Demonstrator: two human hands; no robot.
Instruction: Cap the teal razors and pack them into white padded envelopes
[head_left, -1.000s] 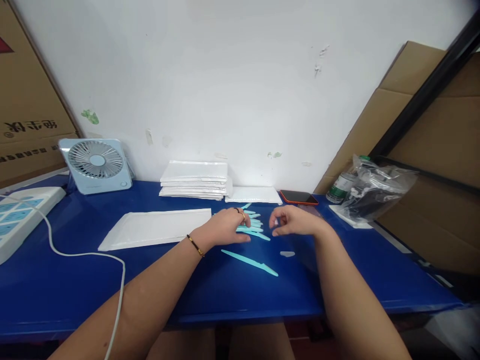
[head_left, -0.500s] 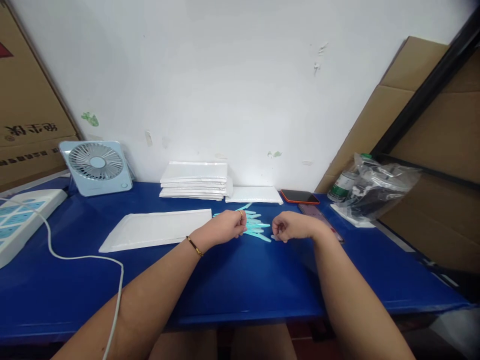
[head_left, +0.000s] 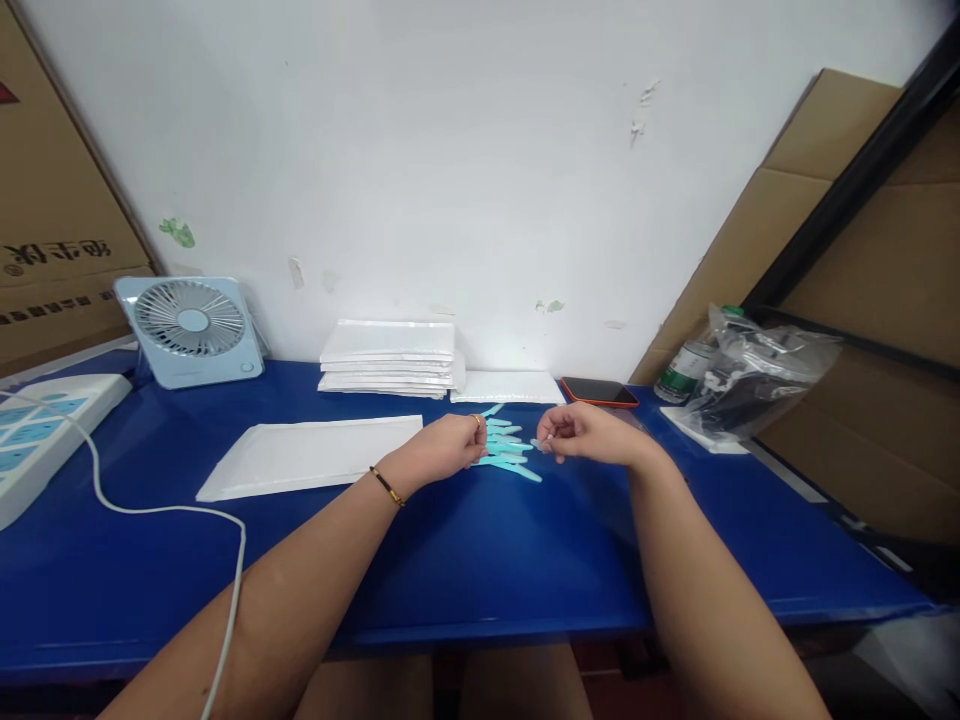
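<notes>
My left hand point(head_left: 448, 445) is pinched closed at the left end of a fan of thin teal plastic sticks point(head_left: 517, 467) on the blue table. One stick seems to run out from its fingertips to the right, though the fingers partly hide the grip. Facing it, my right hand point(head_left: 574, 435) pinches a small clear piece point(head_left: 537, 443), too small to name exactly. This piece is close to the tip of a teal stick; whether they touch I cannot tell. A flat white padded envelope point(head_left: 315, 455) lies left of my left hand.
Behind stand a stack of white padded envelopes point(head_left: 390, 345) and another envelope point(head_left: 506, 387). A red-edged phone point(head_left: 600, 392), a bottle point(head_left: 686, 370) and a clear bag point(head_left: 765, 370) are at right. A fan point(head_left: 191, 330), power strip point(head_left: 56, 430) and white cable point(head_left: 165, 509) are at left.
My right hand has moved slightly up and left, bringing the small clear piece to the stick tips. My left hand has shifted slightly left.
</notes>
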